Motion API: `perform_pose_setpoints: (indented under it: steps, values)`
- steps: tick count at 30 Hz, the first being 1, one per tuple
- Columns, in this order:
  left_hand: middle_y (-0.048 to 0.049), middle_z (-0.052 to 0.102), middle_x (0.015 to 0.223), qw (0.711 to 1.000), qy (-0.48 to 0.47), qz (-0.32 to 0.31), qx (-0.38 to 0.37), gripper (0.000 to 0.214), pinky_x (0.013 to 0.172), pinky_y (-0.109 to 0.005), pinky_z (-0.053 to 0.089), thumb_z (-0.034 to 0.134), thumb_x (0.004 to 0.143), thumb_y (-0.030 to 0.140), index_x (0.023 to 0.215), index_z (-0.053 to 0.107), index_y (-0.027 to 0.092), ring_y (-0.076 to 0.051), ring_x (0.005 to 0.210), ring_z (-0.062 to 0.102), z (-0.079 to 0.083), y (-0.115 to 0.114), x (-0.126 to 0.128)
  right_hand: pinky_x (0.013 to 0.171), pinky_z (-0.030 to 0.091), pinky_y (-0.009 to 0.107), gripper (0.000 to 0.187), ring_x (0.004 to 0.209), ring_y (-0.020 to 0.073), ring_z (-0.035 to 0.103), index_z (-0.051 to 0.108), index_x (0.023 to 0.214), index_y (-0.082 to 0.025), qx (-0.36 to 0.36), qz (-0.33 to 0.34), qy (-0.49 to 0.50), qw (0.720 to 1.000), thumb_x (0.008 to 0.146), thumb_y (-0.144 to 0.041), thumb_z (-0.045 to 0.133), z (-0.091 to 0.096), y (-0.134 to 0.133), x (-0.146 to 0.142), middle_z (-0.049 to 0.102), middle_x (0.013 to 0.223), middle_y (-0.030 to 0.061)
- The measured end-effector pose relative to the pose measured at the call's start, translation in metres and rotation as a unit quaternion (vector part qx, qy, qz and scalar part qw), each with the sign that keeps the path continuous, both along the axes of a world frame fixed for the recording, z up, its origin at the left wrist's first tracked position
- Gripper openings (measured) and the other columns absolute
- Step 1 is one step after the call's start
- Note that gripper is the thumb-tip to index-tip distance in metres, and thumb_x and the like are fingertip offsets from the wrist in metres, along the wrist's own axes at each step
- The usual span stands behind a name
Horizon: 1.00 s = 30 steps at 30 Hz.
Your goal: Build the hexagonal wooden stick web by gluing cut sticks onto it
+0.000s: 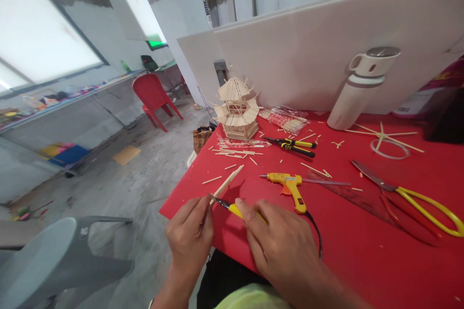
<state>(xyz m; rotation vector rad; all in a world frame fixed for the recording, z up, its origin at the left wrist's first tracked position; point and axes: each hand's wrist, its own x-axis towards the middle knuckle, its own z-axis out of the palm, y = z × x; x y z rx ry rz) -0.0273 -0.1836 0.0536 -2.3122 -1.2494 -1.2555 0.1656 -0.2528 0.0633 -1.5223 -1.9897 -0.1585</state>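
Observation:
Near the front left edge of the red table, my left hand (193, 227) is closed around the lower end of thin pale wooden sticks (229, 182), which point up and away. My right hand (277, 234) grips a yellow-handled tool (235, 210) with a dark narrow metal front. Its tip meets the sticks right at my left fingertips; whether it is a blade or jaws, I cannot make out. Beyond the hands lies a yellow glue gun (290, 186) with its cord trailing toward me. A small pagoda model made of sticks (237, 108) stands at the far left corner.
Yellow-and-black pliers (293, 146), large scissors (393, 188), a star of joined sticks (381, 135) and bagged sticks (286, 119) lie on the red table (362, 260). A pale flask (358, 89) stands at the back. A grey chair (43, 256) is at left.

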Motion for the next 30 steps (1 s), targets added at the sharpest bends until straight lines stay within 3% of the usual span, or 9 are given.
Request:
perform_pose_setpoints:
  steps: [13, 17, 21, 24, 26, 28, 30]
  values:
    - [-0.0049, 0.076, 0.084, 1.000, 0.002, -0.013, 0.001, 0.013, 0.066, -0.021, 0.055, 0.068, 0.086, 0.008, 0.094, 0.073, 0.017, -0.012, 0.069, 0.070, -0.003, -0.001, 0.002, 0.062, 0.034, 0.032, 0.043, 0.067, 0.0182, 0.057, 0.060, 0.133, -0.022, -0.010, -0.019, -0.024, 0.999, 0.093, -0.011, 0.050, -0.004, 0.004, -0.004, 0.062, 0.082, 0.0034]
    - [-0.0047, 0.076, 0.084, 1.000, 0.006, -0.011, 0.003, 0.014, 0.067, -0.021, 0.055, 0.068, 0.086, 0.009, 0.095, 0.074, 0.018, -0.013, 0.071, 0.070, -0.004, 0.000, 0.003, 0.067, 0.042, 0.032, 0.048, 0.077, 0.0203, 0.064, 0.056, 0.137, -0.017, -0.082, -0.001, 0.009, 0.997, 0.091, -0.007, 0.048, -0.007, 0.007, -0.011, 0.068, 0.094, 0.0078]
    - [-0.0047, 0.076, 0.084, 1.000, -0.016, -0.016, -0.019, 0.014, 0.067, -0.022, 0.055, 0.067, 0.087, 0.010, 0.095, 0.074, 0.018, -0.013, 0.071, 0.070, -0.003, -0.001, 0.004, 0.077, 0.046, 0.030, 0.042, 0.095, 0.0195, 0.068, 0.051, 0.139, -0.021, -0.199, 0.055, 0.161, 0.965, 0.099, -0.016, 0.040, 0.005, 0.010, -0.010, 0.071, 0.113, 0.0085]
    - [-0.0040, 0.075, 0.082, 0.999, -0.024, -0.021, -0.039, 0.015, 0.065, -0.021, 0.054, 0.065, 0.089, 0.011, 0.096, 0.075, 0.019, -0.012, 0.070, 0.069, -0.003, -0.003, 0.002, 0.073, 0.044, 0.028, 0.029, 0.091, 0.0189, 0.069, 0.058, 0.122, -0.023, -0.268, 0.074, 0.248, 0.928, 0.104, -0.038, 0.042, 0.012, 0.017, -0.005, 0.073, 0.103, 0.0047]
    - [-0.0041, 0.075, 0.084, 0.999, -0.029, -0.025, -0.035, 0.016, 0.067, -0.021, 0.054, 0.065, 0.088, 0.010, 0.097, 0.075, 0.019, -0.012, 0.071, 0.069, -0.005, -0.004, 0.000, 0.065, 0.039, 0.027, 0.030, 0.079, 0.0189, 0.068, 0.061, 0.105, -0.022, -0.299, 0.079, 0.258, 0.915, 0.102, -0.048, 0.045, 0.012, 0.022, -0.004, 0.073, 0.088, 0.0025]
    - [-0.0043, 0.075, 0.085, 0.999, -0.032, -0.022, -0.021, 0.018, 0.069, -0.022, 0.055, 0.065, 0.088, 0.008, 0.098, 0.075, 0.019, -0.012, 0.073, 0.069, -0.006, -0.004, -0.001, 0.061, 0.035, 0.026, 0.032, 0.070, 0.0178, 0.064, 0.059, 0.092, -0.021, -0.314, 0.084, 0.260, 0.909, 0.102, -0.047, 0.044, 0.009, 0.028, -0.005, 0.069, 0.076, 0.0008]
    - [-0.0046, 0.076, 0.087, 0.999, -0.030, -0.017, -0.016, 0.020, 0.071, -0.023, 0.056, 0.066, 0.087, 0.007, 0.099, 0.075, 0.020, -0.013, 0.075, 0.070, -0.008, -0.003, -0.003, 0.062, 0.035, 0.026, 0.030, 0.071, 0.0168, 0.063, 0.059, 0.091, -0.020, -0.304, 0.096, 0.283, 0.905, 0.104, -0.041, 0.042, 0.006, 0.032, -0.008, 0.069, 0.078, 0.0012]
